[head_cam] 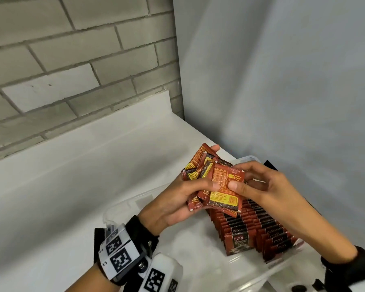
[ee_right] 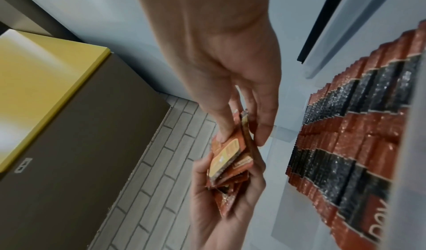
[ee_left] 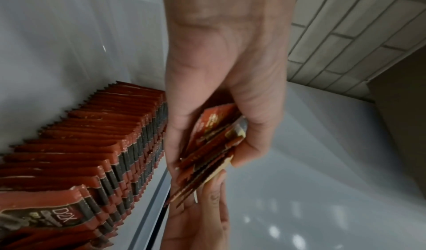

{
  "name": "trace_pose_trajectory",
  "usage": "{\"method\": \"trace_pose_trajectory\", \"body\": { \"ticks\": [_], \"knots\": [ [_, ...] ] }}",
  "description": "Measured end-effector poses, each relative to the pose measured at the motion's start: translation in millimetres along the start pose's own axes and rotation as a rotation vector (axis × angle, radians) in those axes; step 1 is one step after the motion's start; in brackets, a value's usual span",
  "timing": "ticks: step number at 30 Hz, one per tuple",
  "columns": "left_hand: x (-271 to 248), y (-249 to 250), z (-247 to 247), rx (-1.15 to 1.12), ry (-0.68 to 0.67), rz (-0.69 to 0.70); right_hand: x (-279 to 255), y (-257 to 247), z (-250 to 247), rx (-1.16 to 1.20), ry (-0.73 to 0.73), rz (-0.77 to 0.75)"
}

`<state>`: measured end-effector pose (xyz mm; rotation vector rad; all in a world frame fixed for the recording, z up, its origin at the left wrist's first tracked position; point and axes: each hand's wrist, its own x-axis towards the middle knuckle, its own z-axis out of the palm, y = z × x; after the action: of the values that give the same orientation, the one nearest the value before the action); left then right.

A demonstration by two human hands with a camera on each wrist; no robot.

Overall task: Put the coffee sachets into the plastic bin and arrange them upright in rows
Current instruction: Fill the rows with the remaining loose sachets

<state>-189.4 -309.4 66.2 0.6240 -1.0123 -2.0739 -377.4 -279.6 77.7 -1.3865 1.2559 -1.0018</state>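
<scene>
The left hand [head_cam: 177,199] holds a messy bunch of coffee sachets [head_cam: 200,167] up in the air, above the plastic bin [head_cam: 122,203]. Its fingers [head_cam: 216,147] are curled round the back of the bunch and its thumb presses on the front. The sachets in the bunch are red and brown with yellow and orange labels, and they point in different ways like a fan. The right hand [head_cam: 268,186] meets the bunch from the other side. Its thumb and fingers pinch the front sachet [head_cam: 228,180], the one with the orange label facing up. The left wrist view shows the bunch edge on, clamped between the left thumb and the left fingers [ee_left: 175,126], with the right hand [ee_left: 198,217] just under it. In the right wrist view the right fingers [ee_right: 265,119] are closed on the top of that sachet, and the left hand [ee_right: 221,199] cups the rest below. The clear bin sits on the white worktop [head_cam: 72,175], near its right back corner, where the brick wall [head_cam: 72,60] meets the plain grey wall [head_cam: 282,70]. Inside the bin, on its right side, many more sachets stand upright in rows [head_cam: 261,228], packed close one behind the other. The left side of the bin floor is bare. Black bands with square black and white tags [head_cam: 118,256] are strapped on the left wrist.
</scene>
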Motion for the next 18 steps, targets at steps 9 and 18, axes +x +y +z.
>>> {"method": "trace_pose_trajectory", "body": {
  "ticks": [9,18],
  "knots": [
    [0.0,0.8,-0.8,0.023,0.007,0.072,-4.8,1.7,-8.0,0.113,0.067,0.071],
    [1.0,0.5,0.3,0.050,0.082,0.115,-11.3,2.4,-5.8,0.204,0.048,0.173]
  ]
}}
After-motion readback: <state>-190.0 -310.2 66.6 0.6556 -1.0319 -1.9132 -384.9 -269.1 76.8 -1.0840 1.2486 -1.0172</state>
